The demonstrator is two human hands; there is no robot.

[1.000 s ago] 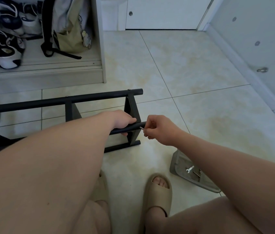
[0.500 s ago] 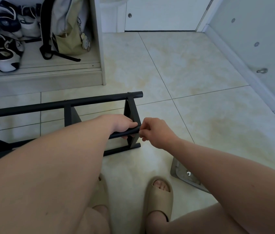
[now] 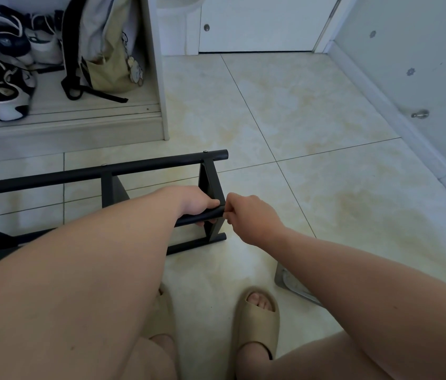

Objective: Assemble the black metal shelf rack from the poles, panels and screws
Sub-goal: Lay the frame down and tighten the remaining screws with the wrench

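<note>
The black shelf rack (image 3: 106,171) lies on its side on the tiled floor (image 3: 326,187). Its near pole (image 3: 212,213) runs left to right, and the free end faces your right hand (image 3: 252,219), the nearer hand to that end. Your left hand (image 3: 197,204) wraps the pole just short of the end. The right fingers (image 3: 230,212) are pinched together against the pole end. You cannot tell what, if anything, they hold.

The left hand (image 3: 194,202) wraps the near pole (image 3: 211,214) of the rack (image 3: 211,179) on the floor (image 3: 312,119); the right hand (image 3: 248,215) has its fingertips (image 3: 230,213) at that pole's end, from the right. Beyond the fingers runs the far pole (image 3: 134,167), beneath them the low pole (image 3: 197,244); a tray (image 3: 282,279) lies under the right forearm.
</note>
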